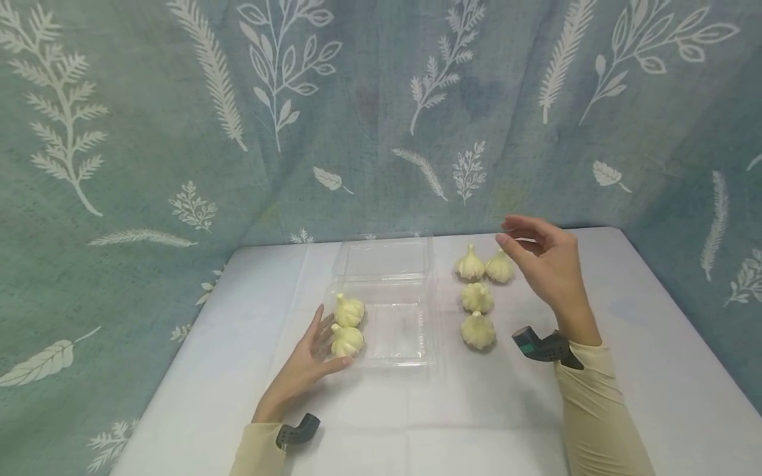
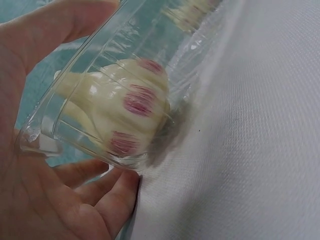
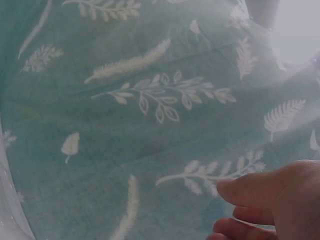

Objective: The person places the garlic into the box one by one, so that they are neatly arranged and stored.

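Left hand (image 1: 303, 365) curved round the near-left corner of one clear container (image 1: 393, 330), the corner held between thumb and fingers. Right hand (image 1: 551, 263) raised over the far right of the worktop (image 1: 506, 403), fingers loosely bent, nothing held. Two garlic bulbs (image 1: 348, 326) seated along the container's left side, one nearer. Four loose bulbs (image 1: 477, 298) set out right of it: two far, side by side; two lined up nearer. One lid (image 1: 383, 258) laid open on the far side.
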{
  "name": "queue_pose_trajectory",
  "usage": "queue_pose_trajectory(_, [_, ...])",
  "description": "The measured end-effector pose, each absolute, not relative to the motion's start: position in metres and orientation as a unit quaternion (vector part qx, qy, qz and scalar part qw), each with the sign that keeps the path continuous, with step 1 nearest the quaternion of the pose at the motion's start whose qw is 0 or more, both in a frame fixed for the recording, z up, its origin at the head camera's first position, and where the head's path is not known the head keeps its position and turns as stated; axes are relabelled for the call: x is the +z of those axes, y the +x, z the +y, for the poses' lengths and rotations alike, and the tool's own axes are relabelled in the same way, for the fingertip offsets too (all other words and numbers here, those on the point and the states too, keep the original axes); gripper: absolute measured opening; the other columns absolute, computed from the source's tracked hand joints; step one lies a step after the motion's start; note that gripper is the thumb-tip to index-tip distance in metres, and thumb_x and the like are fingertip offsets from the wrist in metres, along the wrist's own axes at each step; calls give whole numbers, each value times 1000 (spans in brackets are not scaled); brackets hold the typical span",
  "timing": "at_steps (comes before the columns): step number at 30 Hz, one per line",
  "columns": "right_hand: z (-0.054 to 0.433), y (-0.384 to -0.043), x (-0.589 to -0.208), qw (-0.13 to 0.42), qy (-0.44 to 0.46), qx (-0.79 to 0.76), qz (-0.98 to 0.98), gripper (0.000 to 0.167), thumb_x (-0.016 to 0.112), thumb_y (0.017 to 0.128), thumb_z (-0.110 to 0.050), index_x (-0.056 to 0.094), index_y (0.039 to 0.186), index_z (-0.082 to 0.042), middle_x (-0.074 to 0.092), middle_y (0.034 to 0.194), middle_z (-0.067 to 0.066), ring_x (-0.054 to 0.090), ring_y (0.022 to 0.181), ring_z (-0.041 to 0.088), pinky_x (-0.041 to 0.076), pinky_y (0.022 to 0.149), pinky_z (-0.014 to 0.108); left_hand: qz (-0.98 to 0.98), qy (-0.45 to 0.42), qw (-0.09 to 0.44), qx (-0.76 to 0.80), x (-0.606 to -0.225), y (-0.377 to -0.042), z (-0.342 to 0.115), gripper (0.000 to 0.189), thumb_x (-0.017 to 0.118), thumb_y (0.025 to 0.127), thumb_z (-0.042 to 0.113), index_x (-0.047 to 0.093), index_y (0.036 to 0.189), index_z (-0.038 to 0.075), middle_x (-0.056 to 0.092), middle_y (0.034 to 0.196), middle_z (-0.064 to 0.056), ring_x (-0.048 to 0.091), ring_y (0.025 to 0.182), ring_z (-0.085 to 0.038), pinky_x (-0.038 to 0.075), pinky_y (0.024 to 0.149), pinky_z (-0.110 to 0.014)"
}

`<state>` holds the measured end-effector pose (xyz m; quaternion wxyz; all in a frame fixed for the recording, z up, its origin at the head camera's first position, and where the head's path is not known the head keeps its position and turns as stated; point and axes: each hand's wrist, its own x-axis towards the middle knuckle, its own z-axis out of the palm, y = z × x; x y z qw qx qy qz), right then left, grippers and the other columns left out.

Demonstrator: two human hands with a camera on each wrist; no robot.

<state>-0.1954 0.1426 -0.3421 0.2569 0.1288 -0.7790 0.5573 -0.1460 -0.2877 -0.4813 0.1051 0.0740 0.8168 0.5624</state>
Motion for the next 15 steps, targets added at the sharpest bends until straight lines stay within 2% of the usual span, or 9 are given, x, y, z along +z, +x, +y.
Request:
queue_pose_trajectory(9, [155,-203,-345,272,111,551,-781,35,75,94,-11,71,128,-2,72,119,21,66,98,-6,54,88,4,818,74,99,562,-480,-148,-288,123,85,86,23,-8,167,30,11,175,-15,17,160,-43,26,129,-52])
queue_pose_trajectory(15, [162,-204,-350,259,86,536,-799,39,75,96,-16,69,132,-3,71,123,20,63,99,-7,52,89,3,819,74,103,560,-482,-146,-288,123,84,87,23,-9,167,27,10,175,-17,17,160,-44,26,128,-53])
